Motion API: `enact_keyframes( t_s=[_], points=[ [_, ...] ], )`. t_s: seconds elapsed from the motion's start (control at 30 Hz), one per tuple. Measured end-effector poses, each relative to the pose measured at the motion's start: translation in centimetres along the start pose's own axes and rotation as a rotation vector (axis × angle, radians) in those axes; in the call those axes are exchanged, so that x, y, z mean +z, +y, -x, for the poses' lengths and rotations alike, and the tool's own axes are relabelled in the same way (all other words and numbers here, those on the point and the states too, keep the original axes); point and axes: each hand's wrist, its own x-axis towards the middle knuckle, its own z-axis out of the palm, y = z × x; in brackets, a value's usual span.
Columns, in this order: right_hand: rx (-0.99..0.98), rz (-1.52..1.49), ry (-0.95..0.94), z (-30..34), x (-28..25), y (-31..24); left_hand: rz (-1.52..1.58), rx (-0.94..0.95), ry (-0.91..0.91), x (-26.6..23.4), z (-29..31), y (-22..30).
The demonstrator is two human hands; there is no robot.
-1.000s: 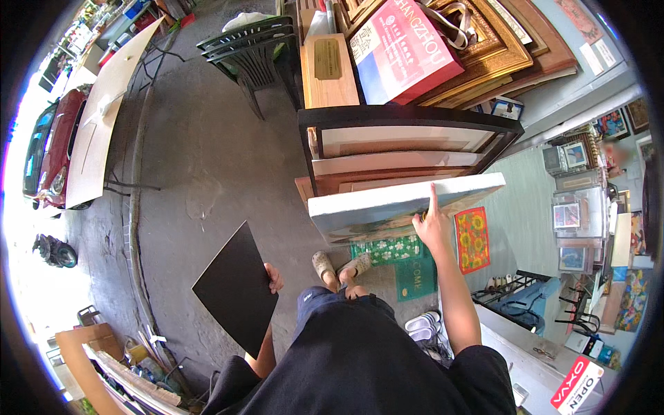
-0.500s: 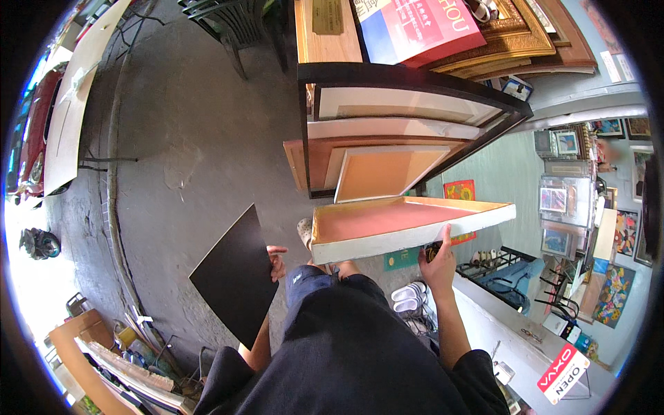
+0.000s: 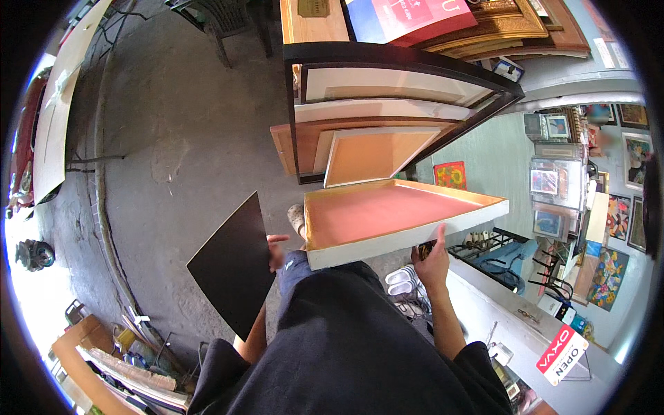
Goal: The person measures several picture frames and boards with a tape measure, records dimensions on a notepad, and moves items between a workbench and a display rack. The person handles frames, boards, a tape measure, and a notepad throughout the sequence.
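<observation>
My left hand is closed on the right edge of a thin black board, tilted up over the concrete floor. The board hides part of that hand. In front of me is a shallow white-sided frame with bare wooden inner edges and a pink panel inside. My right hand grips its near side, the index finger stretched up against the white edge. Something small and dark shows at that palm; its kind is unclear. Just beyond the frame, a smaller pale-edged panel leans upright.
A large black frame stands beyond, with boards behind it. Books and gilt frames lie at the top. White sandals are on the floor at right, beside a low white ledge. Stacked boards stand lower left.
The white-sided frame has tilted, showing more of its pink inside, and sits closer to my body. Both hands keep their grip. The whole view has shifted slightly.
</observation>
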Motion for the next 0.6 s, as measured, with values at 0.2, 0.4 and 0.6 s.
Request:
enact_keyframes(
  t_s=[0.2, 0.4, 0.6],
  points=[
    [-0.008, 0.03, 0.005, 0.5, -0.2, 0.0, 0.015, -0.011, -0.001, 0.0, -0.1, -0.1],
    [-0.069, 0.089, -0.007, 0.9, -0.9, 0.4, 0.057, -0.034, 0.036, -0.5, 0.7, -0.7],
    [-0.045, 0.105, -0.056, 1.4, -1.6, 0.4, 0.039, -0.015, -0.025, -0.5, 1.0, -1.1]
  ],
)
